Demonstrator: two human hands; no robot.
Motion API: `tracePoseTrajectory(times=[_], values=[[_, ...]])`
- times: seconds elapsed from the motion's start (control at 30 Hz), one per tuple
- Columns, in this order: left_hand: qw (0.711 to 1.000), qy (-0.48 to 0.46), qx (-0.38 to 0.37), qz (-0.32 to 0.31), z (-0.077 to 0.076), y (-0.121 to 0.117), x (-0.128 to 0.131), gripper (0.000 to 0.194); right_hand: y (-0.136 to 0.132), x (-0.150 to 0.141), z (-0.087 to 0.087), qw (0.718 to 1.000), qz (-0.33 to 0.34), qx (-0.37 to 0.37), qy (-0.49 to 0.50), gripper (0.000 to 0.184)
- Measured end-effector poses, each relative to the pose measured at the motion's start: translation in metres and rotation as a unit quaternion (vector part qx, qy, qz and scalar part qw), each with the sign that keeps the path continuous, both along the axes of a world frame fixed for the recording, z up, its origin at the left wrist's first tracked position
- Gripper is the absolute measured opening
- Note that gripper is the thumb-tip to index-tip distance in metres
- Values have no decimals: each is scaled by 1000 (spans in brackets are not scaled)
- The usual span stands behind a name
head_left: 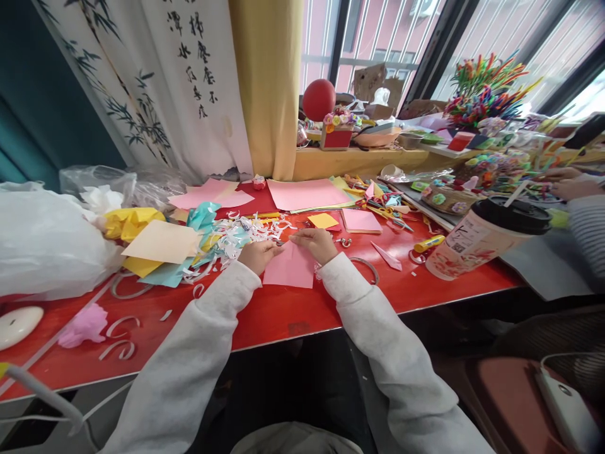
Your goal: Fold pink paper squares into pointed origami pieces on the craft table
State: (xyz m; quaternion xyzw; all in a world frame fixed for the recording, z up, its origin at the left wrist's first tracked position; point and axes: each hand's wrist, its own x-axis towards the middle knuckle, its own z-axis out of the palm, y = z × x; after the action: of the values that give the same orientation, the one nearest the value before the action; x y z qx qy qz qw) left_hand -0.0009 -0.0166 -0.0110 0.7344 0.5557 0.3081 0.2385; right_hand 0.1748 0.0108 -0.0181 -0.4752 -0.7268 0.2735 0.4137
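A square of pink paper (289,270) lies on the red table between my two hands, with a faint crease across it. My left hand (259,255) pinches near its far left corner. On the far right part of the sheet, my right hand (316,243) has thumb and finger closed at the paper's edge. Just beyond my left hand spreads a heap of white paper shreds (231,233). To the right of my right hand are a curled paper strip (367,268) and a folded pink paper piece (387,257).
A lidded paper cup (472,239) leans at the right beside a yellow glue stick (429,244). Pink sheets (307,194), a pink sticky-note stack (362,221) and scissors (399,219) lie farther back. A white plastic bag (47,246) fills the left. Another person's hand (574,184) is at far right.
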Motion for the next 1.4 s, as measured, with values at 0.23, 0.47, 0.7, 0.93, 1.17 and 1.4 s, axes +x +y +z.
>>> tracePoseTrajectory(times=[0.23,0.47,0.7,0.93,1.17,1.4], values=[[963,-178,-179,-89,1,8,-7,32,0,-5,0,997,69,-25,37,31],[941,-293,-171,-12,7,7,-9,40,-6,-2,5,982,108,-85,127,37],[956,-276,-103,19,9,4,-7,44,-17,-4,13,992,91,86,1,35],[962,-250,-107,-5,13,1,-7,42,-13,-8,9,987,108,-11,119,42],[973,-216,-78,-7,11,4,-6,38,-9,-6,9,975,143,-109,129,43],[979,-190,-60,-39,3,7,-7,38,-10,-3,9,976,164,-121,75,40]])
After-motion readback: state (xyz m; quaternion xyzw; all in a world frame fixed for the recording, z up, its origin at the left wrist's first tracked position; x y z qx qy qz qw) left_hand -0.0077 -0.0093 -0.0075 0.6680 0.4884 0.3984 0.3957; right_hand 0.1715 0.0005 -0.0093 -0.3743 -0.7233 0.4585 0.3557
